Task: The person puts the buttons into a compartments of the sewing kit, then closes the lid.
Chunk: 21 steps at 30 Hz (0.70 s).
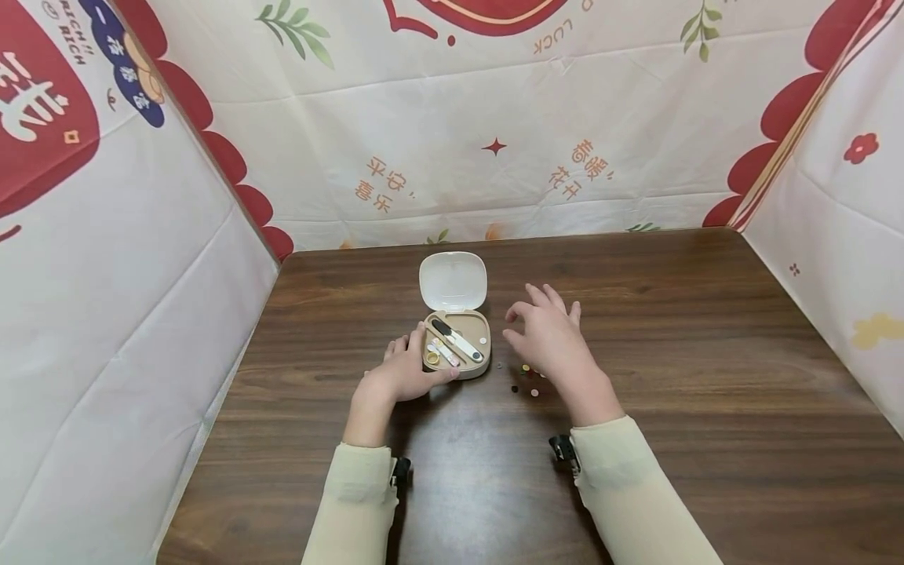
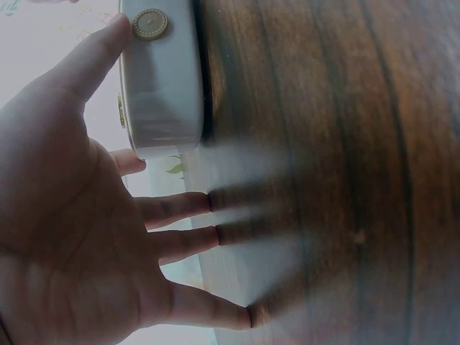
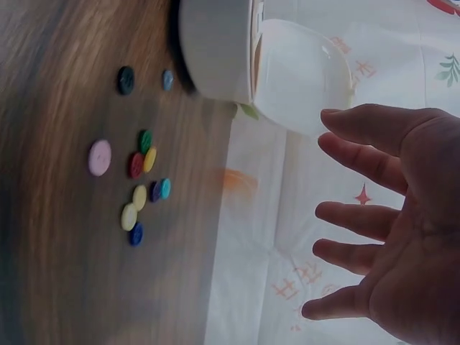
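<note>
A small box (image 1: 487, 362) with a raised white lid (image 1: 453, 281) stands open on the table. In its beige tray lie a slim black-and-silver tool (image 1: 457, 339), a gold ring-shaped piece (image 1: 432, 357) and a white button (image 1: 483, 340). My left hand (image 1: 401, 374) touches the box's left side and front; its thumb lies beside the gold round stud (image 2: 150, 24), other fingers spread. Over the table to the right, my right hand (image 1: 554, 337) hovers with thumb and index tips close, nothing visible between them. Beneath it are several loose buttons, including a pink one (image 3: 100, 157) and a black one (image 3: 126, 80).
The dark wooden table (image 1: 692, 377) is bounded by printed white cloth (image 1: 452, 141) at the back and both sides. The raised lid stands toward the back cloth. A small pale speck (image 1: 366, 373) lies left of my left hand.
</note>
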### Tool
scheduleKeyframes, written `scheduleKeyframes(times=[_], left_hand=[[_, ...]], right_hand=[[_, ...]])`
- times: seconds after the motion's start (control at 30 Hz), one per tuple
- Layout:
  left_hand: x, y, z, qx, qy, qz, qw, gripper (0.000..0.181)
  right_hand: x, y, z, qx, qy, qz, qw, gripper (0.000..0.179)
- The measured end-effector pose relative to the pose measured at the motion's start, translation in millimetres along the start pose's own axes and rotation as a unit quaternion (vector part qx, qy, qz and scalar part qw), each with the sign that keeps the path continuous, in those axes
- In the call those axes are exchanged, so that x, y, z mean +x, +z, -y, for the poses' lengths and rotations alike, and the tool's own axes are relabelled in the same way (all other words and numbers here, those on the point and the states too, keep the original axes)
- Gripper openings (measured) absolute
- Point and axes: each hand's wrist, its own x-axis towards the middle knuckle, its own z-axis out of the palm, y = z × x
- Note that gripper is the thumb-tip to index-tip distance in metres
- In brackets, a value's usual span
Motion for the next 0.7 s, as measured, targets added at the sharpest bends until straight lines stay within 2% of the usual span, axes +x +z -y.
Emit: scheduleKeyframes(times=[0.43,0.7], left_hand=[[-0.1,-0.3,0.2,-0.002,-0.003,0.007,1.0,0.108],[0.6,1.0,0.1,-0.005,-0.004,0.005,1.0,0.109]], right_hand=[[-7.4,5.9,-32.4,0.006,0.042,0.05,0.9979,0.017],[-14.5,11.6,-51.4,0.0,0.046,0.084,0.9954,0.013]])
